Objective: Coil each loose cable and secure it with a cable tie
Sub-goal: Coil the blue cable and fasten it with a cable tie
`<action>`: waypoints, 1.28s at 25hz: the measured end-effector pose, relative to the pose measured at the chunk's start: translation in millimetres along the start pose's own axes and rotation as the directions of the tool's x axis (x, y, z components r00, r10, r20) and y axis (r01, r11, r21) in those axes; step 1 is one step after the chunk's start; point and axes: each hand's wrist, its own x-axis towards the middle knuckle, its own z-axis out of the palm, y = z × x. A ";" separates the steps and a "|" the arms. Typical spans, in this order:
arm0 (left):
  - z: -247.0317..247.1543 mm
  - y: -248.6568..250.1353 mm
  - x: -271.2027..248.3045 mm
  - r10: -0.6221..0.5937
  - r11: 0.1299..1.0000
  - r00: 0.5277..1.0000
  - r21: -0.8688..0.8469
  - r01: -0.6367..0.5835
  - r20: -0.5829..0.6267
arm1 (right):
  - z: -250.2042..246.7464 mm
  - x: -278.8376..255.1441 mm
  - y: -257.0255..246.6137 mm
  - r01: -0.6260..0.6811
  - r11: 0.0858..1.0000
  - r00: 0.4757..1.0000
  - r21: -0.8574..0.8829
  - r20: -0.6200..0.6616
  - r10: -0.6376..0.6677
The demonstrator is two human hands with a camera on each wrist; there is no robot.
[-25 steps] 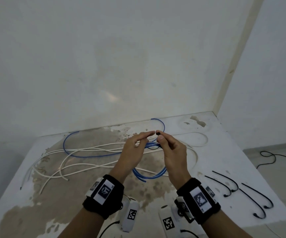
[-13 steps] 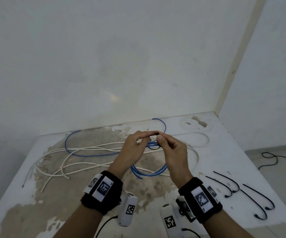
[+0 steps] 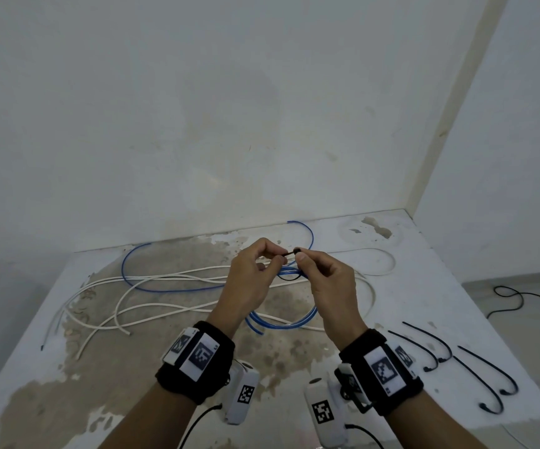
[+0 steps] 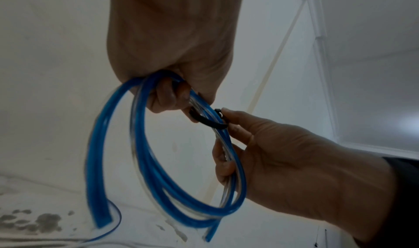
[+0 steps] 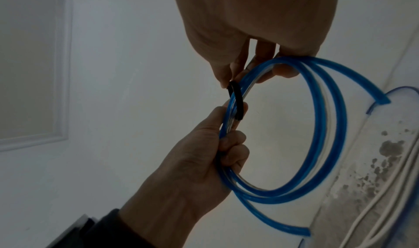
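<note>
Both hands hold a coiled blue cable (image 3: 281, 323) above the table (image 3: 424, 286). A black cable tie (image 3: 289, 253) is looped round the coil's top strands. My left hand (image 3: 255, 273) pinches the tie's tail between thumb and forefinger. In the left wrist view its lower fingers (image 4: 167, 97) curl round the coil (image 4: 156, 180). My right hand (image 3: 323, 277) pinches the tie's head end (image 4: 217, 112), its lower fingers (image 5: 283, 70) hooking the coil (image 5: 317, 126). The tie's loop (image 5: 237, 103) sits loosely round the blue strands, between the two hands.
Several loose white cables (image 3: 165, 307) and a thin blue cable (image 3: 126, 270) lie over the table's left and back. Several spare black cable ties (image 3: 437, 348) lie at the right front near the edge. A black cord (image 3: 514, 296) runs on the floor right of the table.
The fingertips met at the tie's head before. Now my left hand has drawn back to the left with the tail, and a short stretch of tie shows between the hands.
</note>
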 end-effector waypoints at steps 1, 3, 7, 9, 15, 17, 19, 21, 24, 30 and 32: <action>0.0 -1.0 0.3 0.002 1.000 1.000 0.011 -0.002 0.005 | -0.2 -0.1 1.3 -0.005 1.000 1.000 0.001 -0.012 0.005; 0.9 -2.3 0.2 -0.010 1.000 1.000 0.006 0.010 0.009 | -0.6 -0.4 2.2 -0.019 1.000 0.999 0.008 -0.038 0.019; 3.3 -2.0 -0.2 -0.038 0.999 0.999 -0.020 0.038 -0.005 | -3.5 0.5 2.4 -0.025 1.000 0.999 0.017 -0.033 0.025; 4.0 -0.6 -0.4 -0.038 0.999 0.999 -0.030 0.037 -0.015 | -5.3 2.1 1.0 -0.023 1.000 1.000 0.015 -0.011 0.024; 10.2 4.0 -1.6 0.033 0.999 0.999 0.004 -0.033 -0.024 | -6.8 4.6 -1.9 -0.042 0.999 0.999 0.001 0.018 0.042; 12.8 4.9 -2.2 0.033 0.999 0.998 -0.018 -0.034 -0.045 | -7.8 6.8 -0.9 -0.042 0.999 0.999 -0.023 0.024 0.042; 13.9 5.5 -2.8 0.023 0.998 0.999 -0.057 -0.025 -0.048 | -7.5 7.9 -1.5 -0.024 0.998 1.000 -0.050 0.016 0.025; 13.9 6.1 -2.6 0.017 0.996 1.000 -0.091 -0.020 -0.025 | -5.8 7.2 -1.9 0.011 0.998 1.000 -0.054 -0.010 -0.011; 13.7 7.1 -2.8 0.030 0.993 0.999 -0.114 -0.028 0.013 | -1.9 7.0 0.6 0.031 0.999 0.998 -0.031 -0.058 -0.033; 20.9 10.6 -7.4 0.028 0.982 1.000 -0.189 -0.028 -0.003 | -2.9 9.8 2.4 0.082 0.992 0.992 -0.097 -0.083 -0.090; 22.0 15.2 -6.4 0.015 0.977 1.000 -0.214 -0.019 -0.021 | -3.8 10.9 1.5 0.103 0.986 0.991 -0.134 -0.070 -0.113</action>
